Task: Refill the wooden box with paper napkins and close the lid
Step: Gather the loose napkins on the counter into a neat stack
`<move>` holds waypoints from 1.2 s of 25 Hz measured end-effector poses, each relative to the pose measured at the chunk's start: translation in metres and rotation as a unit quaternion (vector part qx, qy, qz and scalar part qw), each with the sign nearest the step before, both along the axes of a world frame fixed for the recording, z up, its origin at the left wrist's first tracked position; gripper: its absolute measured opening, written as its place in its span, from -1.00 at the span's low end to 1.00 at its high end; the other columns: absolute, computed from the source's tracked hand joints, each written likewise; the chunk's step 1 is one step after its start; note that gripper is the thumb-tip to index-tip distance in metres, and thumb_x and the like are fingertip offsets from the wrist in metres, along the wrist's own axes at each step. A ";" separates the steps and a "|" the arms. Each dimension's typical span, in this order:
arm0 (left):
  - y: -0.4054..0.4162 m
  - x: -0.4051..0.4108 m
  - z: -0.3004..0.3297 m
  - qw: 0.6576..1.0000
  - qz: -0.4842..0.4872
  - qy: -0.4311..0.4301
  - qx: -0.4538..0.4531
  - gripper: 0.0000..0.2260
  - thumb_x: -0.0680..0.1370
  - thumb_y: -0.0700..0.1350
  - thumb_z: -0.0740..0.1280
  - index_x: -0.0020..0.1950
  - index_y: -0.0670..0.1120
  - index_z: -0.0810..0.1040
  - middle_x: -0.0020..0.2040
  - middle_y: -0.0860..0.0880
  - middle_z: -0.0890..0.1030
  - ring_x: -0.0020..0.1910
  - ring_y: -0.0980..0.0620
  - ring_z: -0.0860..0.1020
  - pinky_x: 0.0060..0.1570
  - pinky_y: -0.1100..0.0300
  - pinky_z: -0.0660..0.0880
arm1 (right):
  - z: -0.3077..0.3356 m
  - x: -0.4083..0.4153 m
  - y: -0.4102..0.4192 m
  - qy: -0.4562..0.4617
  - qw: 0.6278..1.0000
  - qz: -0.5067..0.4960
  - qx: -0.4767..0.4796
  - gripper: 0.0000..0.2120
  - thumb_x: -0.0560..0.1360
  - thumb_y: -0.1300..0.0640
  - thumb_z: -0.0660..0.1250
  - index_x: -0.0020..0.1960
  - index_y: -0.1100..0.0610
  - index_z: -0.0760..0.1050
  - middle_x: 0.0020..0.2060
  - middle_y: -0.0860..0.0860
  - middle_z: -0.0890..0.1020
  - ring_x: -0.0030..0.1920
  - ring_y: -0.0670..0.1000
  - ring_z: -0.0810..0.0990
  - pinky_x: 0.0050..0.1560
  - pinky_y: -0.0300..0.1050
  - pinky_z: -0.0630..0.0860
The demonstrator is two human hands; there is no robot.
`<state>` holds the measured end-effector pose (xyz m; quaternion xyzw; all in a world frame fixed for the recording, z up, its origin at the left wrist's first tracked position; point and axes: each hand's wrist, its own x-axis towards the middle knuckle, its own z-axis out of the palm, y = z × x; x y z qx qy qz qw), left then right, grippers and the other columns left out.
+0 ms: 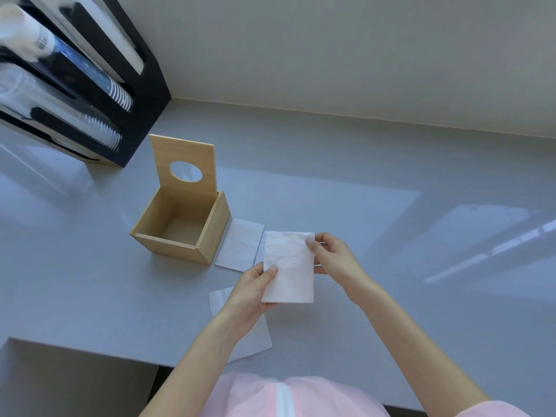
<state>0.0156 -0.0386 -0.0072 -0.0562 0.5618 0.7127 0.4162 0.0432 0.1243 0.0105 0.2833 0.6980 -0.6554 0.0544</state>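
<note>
Both hands pinch one napkin [288,266] above the bench [391,236]: left hand [252,293] at its lower-left edge, right hand [334,257] at top right. Long axis runs near-far. Wooden box [180,227], empty, lid [183,164] upright, sits up-left, nearer the left hand.

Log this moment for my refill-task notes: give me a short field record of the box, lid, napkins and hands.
box: wooden box, empty inside, on the grey counter
lid: lid open, standing upright at the box's back edge
held napkin: folded napkin above the counter, right of the box
left hand: left hand grips the napkin's lower left edge
right hand: right hand pinches its upper right corner
loose napkins: one beside the box, another under the left forearm
</note>
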 end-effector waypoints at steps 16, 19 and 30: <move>-0.058 -0.031 0.006 0.998 0.026 -0.042 -0.034 -0.82 0.59 -0.21 0.15 -0.04 -0.07 0.54 -0.11 -0.02 0.63 -0.20 0.10 0.59 -0.39 0.33 0.58 | -0.038 -0.048 -0.030 -0.156 0.909 0.092 0.375 -0.59 0.41 0.01 0.37 0.17 0.15 0.40 0.24 0.10 0.29 0.28 0.12 0.25 0.23 -0.05 0.26; -0.058 -0.037 0.004 0.999 0.012 -0.044 -0.027 -0.80 0.59 -0.21 0.14 -0.05 -0.07 0.55 -0.16 0.01 0.66 -0.25 0.13 0.62 -0.37 0.33 0.58 | -0.039 -0.046 -0.032 -0.150 0.915 0.081 0.366 -0.77 0.42 0.04 0.33 0.00 0.12 0.41 0.06 0.05 0.40 0.20 0.12 0.35 0.09 -0.08 0.27; -0.063 -0.042 0.002 0.998 0.007 -0.064 -0.007 -0.80 0.59 -0.22 0.13 -0.04 -0.08 0.55 -0.14 0.00 0.65 -0.30 0.18 0.64 -0.38 0.36 0.57 | 0.003 -0.020 -0.011 -0.006 0.980 -0.092 0.178 -0.90 0.43 0.21 0.36 -0.11 0.05 0.47 -0.20 0.00 0.57 -0.16 0.05 0.50 -0.15 -0.12 0.39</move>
